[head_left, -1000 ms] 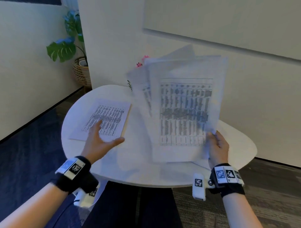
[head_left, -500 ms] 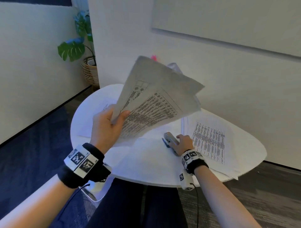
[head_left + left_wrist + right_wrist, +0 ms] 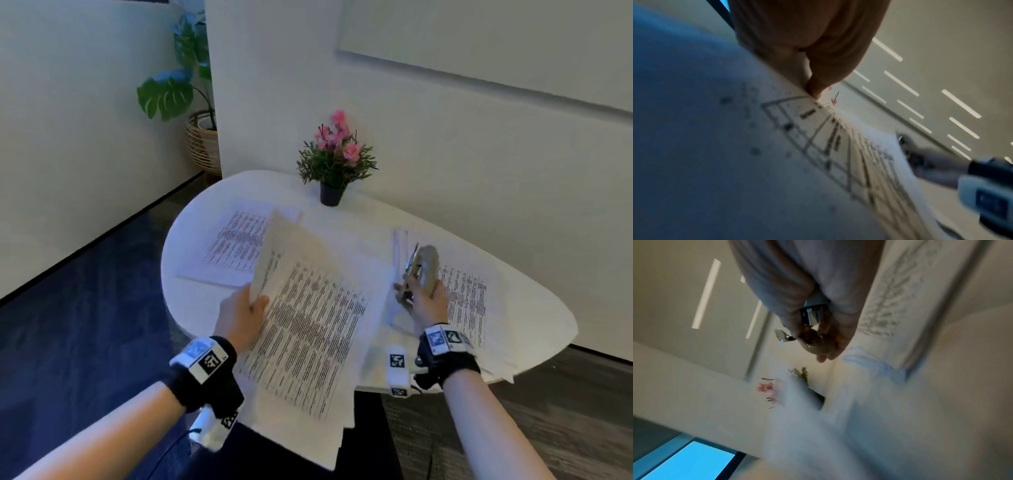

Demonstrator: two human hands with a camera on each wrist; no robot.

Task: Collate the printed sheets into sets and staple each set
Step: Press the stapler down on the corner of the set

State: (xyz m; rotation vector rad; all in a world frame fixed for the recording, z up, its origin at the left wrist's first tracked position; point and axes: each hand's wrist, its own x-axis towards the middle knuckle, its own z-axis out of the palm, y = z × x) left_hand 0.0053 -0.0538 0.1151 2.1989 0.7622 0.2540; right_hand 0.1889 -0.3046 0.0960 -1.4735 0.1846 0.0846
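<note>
Stapler now lifted in right grip

A small pink-flowered pot plant stands on the white table; a leafy plant in a wicker basket sits beyond.

The printed text on the set of sheets held by the left hand was too small to read, and its lower corner hid the near edge of the surface. The left fingers lay out of sight beneath the paper. In the right wrist view, motion smeared the flower pot and the sheets. The right hand covered the rear of the stapler; whether its mouth held paper could not be told. The basket plant stood half behind the wall corner.
</note>
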